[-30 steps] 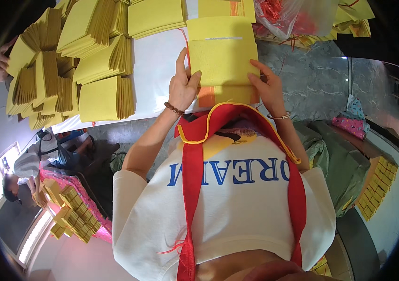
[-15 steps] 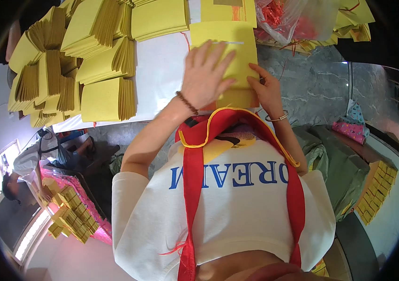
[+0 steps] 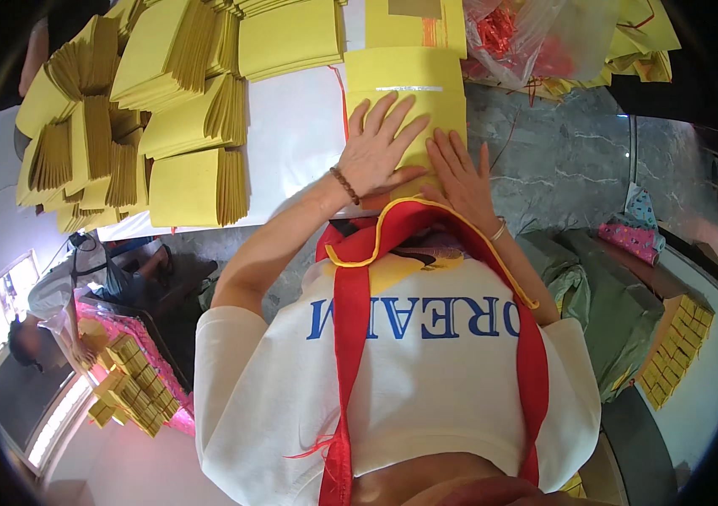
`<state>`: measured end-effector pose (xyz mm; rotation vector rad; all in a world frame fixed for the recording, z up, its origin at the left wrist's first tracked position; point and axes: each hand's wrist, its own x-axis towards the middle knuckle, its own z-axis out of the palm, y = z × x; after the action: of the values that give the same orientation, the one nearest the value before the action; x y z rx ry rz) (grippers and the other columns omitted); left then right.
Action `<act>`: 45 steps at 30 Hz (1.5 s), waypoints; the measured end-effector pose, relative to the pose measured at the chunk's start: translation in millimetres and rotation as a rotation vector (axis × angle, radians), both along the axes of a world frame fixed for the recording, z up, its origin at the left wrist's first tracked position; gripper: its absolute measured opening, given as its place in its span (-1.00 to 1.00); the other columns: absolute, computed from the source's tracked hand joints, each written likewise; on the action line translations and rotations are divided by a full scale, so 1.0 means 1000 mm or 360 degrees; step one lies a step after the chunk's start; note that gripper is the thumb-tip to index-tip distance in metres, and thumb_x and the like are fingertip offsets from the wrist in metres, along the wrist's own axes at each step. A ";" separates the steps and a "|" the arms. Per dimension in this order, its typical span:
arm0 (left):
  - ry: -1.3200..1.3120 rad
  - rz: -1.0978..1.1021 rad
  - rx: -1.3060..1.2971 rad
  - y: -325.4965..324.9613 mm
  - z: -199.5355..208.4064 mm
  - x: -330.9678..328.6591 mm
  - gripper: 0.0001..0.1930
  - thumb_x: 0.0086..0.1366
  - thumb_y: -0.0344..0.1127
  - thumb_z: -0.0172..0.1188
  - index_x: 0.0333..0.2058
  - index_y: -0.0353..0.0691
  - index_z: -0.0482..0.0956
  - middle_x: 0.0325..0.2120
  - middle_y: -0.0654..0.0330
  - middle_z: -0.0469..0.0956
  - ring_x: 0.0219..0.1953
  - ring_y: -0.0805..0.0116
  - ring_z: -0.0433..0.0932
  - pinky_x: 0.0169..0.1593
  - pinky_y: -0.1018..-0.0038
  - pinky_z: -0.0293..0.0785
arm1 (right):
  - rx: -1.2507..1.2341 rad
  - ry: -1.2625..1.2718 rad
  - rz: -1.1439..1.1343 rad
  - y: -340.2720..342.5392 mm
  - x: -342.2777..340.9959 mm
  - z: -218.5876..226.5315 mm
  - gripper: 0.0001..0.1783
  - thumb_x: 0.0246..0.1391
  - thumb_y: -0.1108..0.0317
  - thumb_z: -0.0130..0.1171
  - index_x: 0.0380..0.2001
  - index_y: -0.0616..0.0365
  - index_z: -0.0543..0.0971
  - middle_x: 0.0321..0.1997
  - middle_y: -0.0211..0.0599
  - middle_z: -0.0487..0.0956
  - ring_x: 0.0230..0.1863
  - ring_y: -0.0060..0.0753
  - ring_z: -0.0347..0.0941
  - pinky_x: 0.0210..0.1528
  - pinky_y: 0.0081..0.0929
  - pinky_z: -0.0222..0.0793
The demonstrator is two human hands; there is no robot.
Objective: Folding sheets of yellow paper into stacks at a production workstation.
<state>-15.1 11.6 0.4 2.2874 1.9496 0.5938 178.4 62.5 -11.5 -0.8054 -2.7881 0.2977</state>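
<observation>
L hand (image 3: 376, 156) lies palm-down, fingers spread, on the yellow paper (image 3: 445, 108); R hand (image 3: 464, 181) rests flat near it, neither gripping, prob. to keep the sheet smooth & steady. Paper sits by the near edge of the white table (image 3: 287, 135), prob. for easy reach. Folded stacks (image 3: 184, 187) stand L, maybe leaving work room; plastic bag (image 3: 536, 38) w/ red strands (image 3: 496, 32) far R.

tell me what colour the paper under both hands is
The paper is yellow, seen best in the head view.
</observation>
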 end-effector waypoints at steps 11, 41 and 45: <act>0.0769 -0.0028 0.0277 -0.009 0.004 0.027 -0.48 0.06 -0.14 0.07 -0.04 -0.33 0.38 -0.15 -0.16 0.43 -0.11 -0.01 0.41 -0.14 0.21 0.37 | -0.1782 0.1073 -0.0407 0.030 0.013 0.020 -0.57 0.20 0.22 -0.13 0.07 0.19 0.33 0.11 -0.23 0.38 0.19 -0.35 0.22 0.20 -0.31 0.05; 0.0834 0.0411 -0.0509 0.050 -0.024 -0.183 -0.21 0.01 -0.36 0.11 0.21 0.29 -0.01 0.20 0.29 0.07 0.21 0.25 0.08 0.13 0.05 0.08 | -0.1839 0.1560 -0.0878 0.023 0.020 -0.020 -0.72 0.17 0.31 -0.04 -0.10 0.18 0.46 -0.16 -0.33 0.51 -0.14 -0.54 0.40 -0.10 -0.57 0.30; 0.0647 0.0518 -0.0433 0.047 -0.035 -0.182 -0.15 -0.02 -0.32 0.10 0.23 0.33 -0.11 0.25 0.26 -0.05 0.27 0.20 -0.06 0.20 -0.07 -0.11 | -0.1845 0.1609 -0.0847 0.020 0.019 -0.016 -0.73 0.16 0.33 -0.02 -0.10 0.18 0.46 -0.16 -0.35 0.51 -0.14 -0.55 0.40 -0.13 -0.59 0.30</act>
<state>-197.0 58.2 -34.6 2.0562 2.4271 -0.1370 197.6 82.9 -27.8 -1.0844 -1.2314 1.6755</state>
